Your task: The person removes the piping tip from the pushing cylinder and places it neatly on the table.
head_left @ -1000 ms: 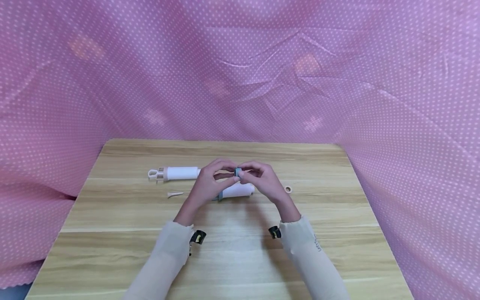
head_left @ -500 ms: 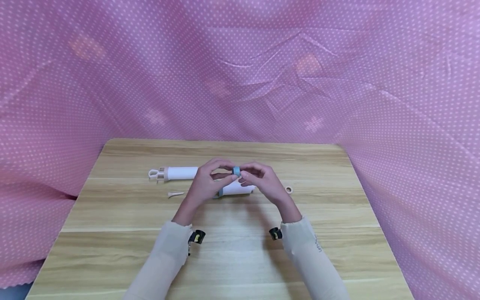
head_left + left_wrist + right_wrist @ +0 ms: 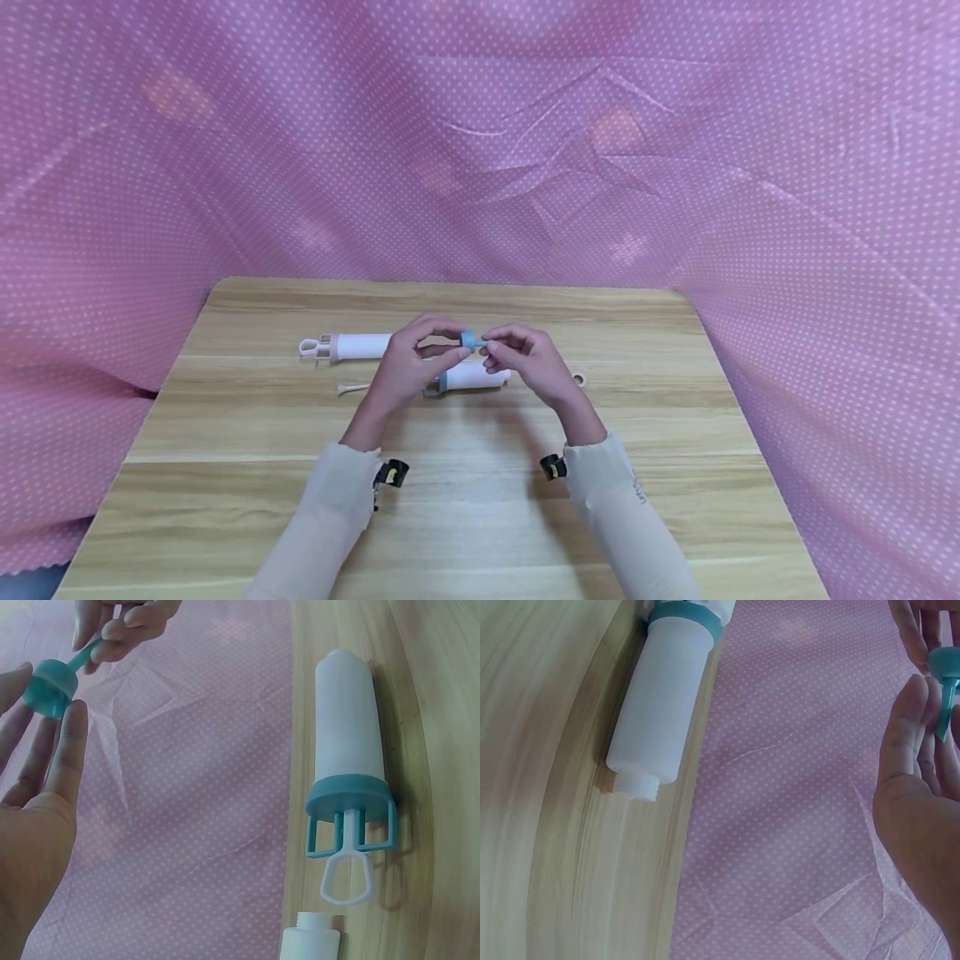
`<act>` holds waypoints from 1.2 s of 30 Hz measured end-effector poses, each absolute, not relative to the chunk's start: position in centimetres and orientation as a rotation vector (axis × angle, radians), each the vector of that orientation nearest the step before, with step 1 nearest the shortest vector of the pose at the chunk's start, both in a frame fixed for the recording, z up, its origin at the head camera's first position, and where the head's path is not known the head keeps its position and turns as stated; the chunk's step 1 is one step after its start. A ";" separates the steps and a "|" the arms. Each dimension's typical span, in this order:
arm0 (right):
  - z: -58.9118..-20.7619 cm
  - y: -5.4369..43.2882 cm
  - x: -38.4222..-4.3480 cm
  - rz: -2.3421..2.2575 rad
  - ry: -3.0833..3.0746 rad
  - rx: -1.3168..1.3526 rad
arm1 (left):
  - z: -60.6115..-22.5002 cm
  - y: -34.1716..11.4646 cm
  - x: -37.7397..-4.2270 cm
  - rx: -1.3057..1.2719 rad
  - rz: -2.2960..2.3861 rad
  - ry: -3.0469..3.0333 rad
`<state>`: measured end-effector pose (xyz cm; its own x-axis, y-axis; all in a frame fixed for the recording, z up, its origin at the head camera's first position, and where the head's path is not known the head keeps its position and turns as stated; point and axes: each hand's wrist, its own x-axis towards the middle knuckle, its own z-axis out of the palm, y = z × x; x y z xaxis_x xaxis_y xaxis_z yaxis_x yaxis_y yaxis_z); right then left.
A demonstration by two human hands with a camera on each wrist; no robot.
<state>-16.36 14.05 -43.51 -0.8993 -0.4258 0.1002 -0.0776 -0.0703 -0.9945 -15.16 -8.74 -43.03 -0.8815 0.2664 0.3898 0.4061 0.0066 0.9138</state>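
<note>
My left hand (image 3: 416, 354) pinches a teal ring-shaped cap (image 3: 51, 688) between thumb and fingertips. From its right side sticks a thin teal nozzle (image 3: 84, 655), slant-cut at its tip, which the right hand (image 3: 525, 358) pinches. Both hands are raised above the table. Below them lies a white syringe-like tube (image 3: 478, 377) with a teal collar (image 3: 349, 791) and a white loop-handled plunger (image 3: 347, 877). Behind the left hand lies a second white tube (image 3: 363, 346) with a pale pink collar, its threaded end hidden by that hand in the head view.
A small pale nozzle (image 3: 352, 388) lies left of the left hand. Right of the right wrist lies a pale ring-shaped cap (image 3: 580, 380), partly covered in the head view. Pink dotted cloth (image 3: 480, 167) hangs around the wooden table (image 3: 465, 517) at the back and sides.
Both hands stay close together, the left drifting slightly left. The teal cap has turned and shifted left with it, and the nozzle now shows between the two hands.
</note>
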 end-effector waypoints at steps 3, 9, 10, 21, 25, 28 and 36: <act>-43.2 14.0 -16.2 -2.088 1.968 -0.532 | -43.0 -8.8 -15.1 -0.724 -2.022 -2.136; -43.0 14.0 -16.0 -2.177 1.923 -0.480 | -42.8 -8.9 -15.0 -0.724 -2.051 -2.104; -43.0 14.0 -16.0 -2.191 1.910 -0.478 | -42.8 -8.8 -15.0 -0.724 -2.056 -2.099; -43.0 13.6 -16.1 -2.261 1.838 -0.450 | -43.4 -8.7 -15.3 -0.720 -2.052 -2.041; -43.0 13.4 -16.0 -2.263 1.841 -0.481 | -43.6 -8.7 -15.3 -0.708 -2.071 -2.026; -43.1 13.3 -16.0 -2.259 1.837 -0.511 | -43.8 -8.5 -15.3 -0.698 -2.083 -2.032; -43.0 12.9 -15.8 -2.284 1.830 -0.516 | -44.0 -8.4 -15.3 -0.685 -2.087 -2.037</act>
